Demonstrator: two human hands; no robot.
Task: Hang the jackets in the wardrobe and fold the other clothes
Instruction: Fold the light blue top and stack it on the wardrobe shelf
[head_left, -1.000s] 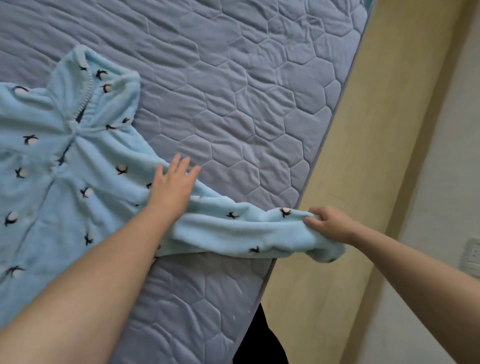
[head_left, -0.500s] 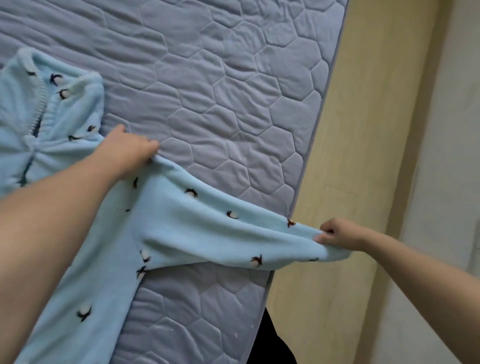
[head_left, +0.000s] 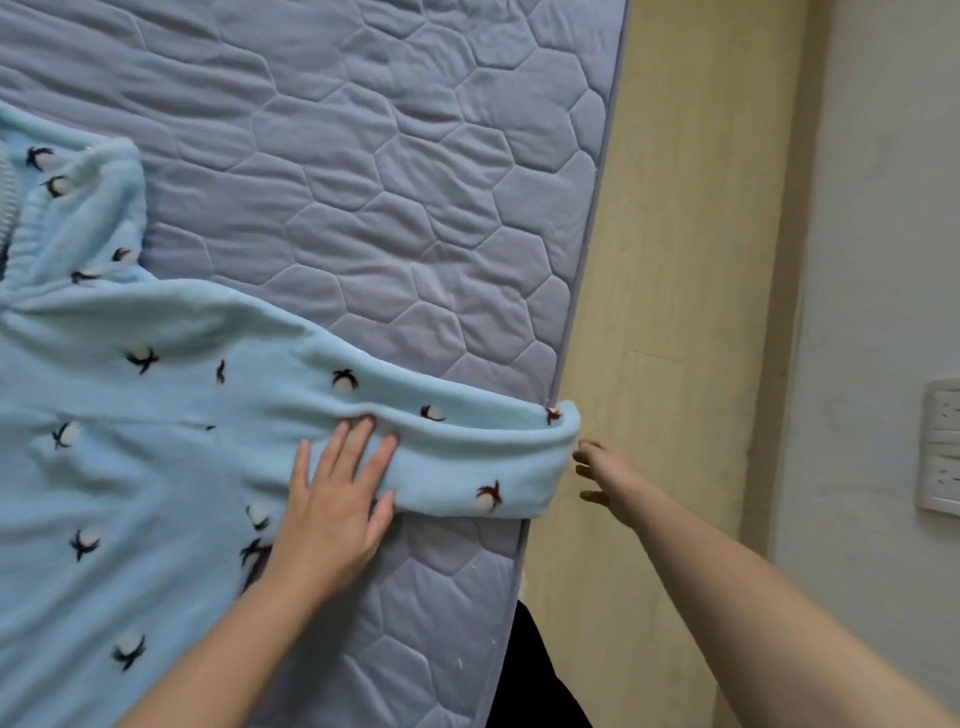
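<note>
A grey mattress (head_left: 415, 182) quilted in hexagons fills the left; along its right edge runs a pale wooden panel (head_left: 675, 260), then an off-white wall (head_left: 883, 208) bearing a white socket plate (head_left: 943, 447)

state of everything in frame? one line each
fleece top: laid out flat on the mattress, collar end away from the person
sleeve: stretched sideways, cuff at the mattress edge
left hand: open, fingers straight, pressing on the sleeve near the body
right hand: open, beside the cuff, gripping nothing; contact unclear
mattress: quilted cover, bearing the top
</note>
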